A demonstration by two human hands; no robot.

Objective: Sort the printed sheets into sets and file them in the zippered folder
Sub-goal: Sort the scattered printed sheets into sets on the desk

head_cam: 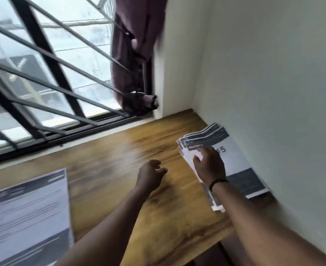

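Observation:
A fanned bundle of printed sheets (202,137) with dark header bands is tilted up at the right of the wooden desk (120,156), and my right hand (209,165) grips it by its left edge. Under and behind it a flat stack of printed sheets (242,169) lies against the wall. My left hand (151,174) hovers over the desk just left of the bundle, its fingers loosely curled and holding nothing. Another stack of printed sheets (29,215) lies at the desk's front left. No zippered folder is in view.
A barred window (43,73) runs along the desk's far edge. A purple curtain (133,54) hangs bunched in the corner. A white wall (263,73) borders the desk on the right. The whole frame is blurred by motion.

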